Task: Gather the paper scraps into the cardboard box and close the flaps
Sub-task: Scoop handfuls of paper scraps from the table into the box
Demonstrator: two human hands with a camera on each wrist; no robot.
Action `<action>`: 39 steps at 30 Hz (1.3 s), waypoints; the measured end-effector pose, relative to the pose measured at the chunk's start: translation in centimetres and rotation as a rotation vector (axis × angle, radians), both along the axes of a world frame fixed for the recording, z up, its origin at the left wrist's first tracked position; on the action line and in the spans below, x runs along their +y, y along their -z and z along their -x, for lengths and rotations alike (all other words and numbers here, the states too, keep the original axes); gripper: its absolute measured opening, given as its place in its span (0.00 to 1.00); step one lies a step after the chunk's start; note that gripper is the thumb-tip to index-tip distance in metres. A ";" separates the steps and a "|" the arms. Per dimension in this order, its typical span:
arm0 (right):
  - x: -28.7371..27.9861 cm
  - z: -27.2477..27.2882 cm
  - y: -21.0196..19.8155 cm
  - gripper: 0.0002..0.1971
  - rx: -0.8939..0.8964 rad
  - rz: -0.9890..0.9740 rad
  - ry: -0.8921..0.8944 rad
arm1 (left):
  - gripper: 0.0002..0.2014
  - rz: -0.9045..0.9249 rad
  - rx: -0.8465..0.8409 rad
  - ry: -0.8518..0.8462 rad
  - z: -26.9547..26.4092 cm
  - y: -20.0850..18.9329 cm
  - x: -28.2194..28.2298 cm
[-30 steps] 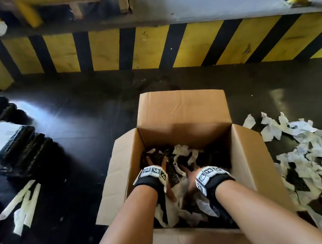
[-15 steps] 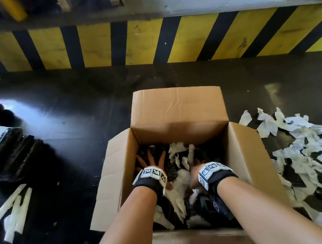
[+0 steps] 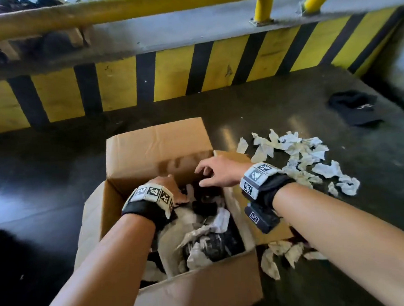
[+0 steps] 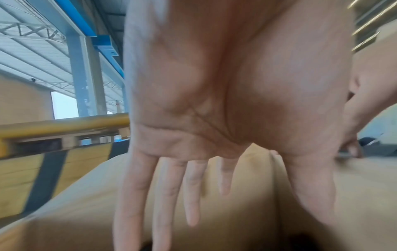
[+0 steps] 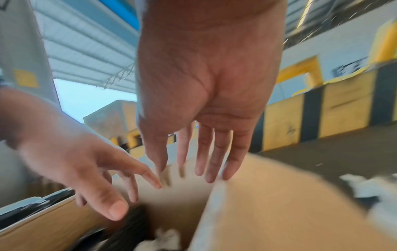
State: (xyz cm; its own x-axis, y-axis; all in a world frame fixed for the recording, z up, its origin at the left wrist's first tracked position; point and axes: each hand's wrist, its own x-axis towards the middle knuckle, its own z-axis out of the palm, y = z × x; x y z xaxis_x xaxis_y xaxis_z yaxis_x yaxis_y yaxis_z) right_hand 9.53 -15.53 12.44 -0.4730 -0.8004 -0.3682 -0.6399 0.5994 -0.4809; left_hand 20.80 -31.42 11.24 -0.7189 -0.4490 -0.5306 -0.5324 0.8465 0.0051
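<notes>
An open cardboard box (image 3: 156, 146) sits on the dark floor, partly filled with white and dark paper scraps (image 3: 207, 236). My left hand (image 3: 172, 187) hovers over the box's far part with its fingers straight and empty; the left wrist view shows that hand (image 4: 193, 169) against the far wall of the box (image 4: 247, 195). My right hand (image 3: 211, 173) is above the far right corner, fingers loosely spread, holding nothing. In the right wrist view its fingers (image 5: 206, 152) hang over the right flap (image 5: 279, 203). A pile of loose scraps (image 3: 297, 157) lies to the right of the box.
A yellow-and-black striped kerb (image 3: 169, 77) with a yellow rail (image 3: 118, 9) runs along the back. A black cloth (image 3: 355, 107) lies at the far right. A few scraps (image 3: 283, 254) lie by the box's near right corner.
Both hands have lifted out of the scraps inside the box. The right hand moved up and to the right over the far right corner. The view swung right.
</notes>
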 end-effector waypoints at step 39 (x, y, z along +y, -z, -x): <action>35.5 7.4 20.4 0.68 -0.043 -0.384 0.279 | 0.64 -0.261 -0.168 0.002 13.4 17.2 35.1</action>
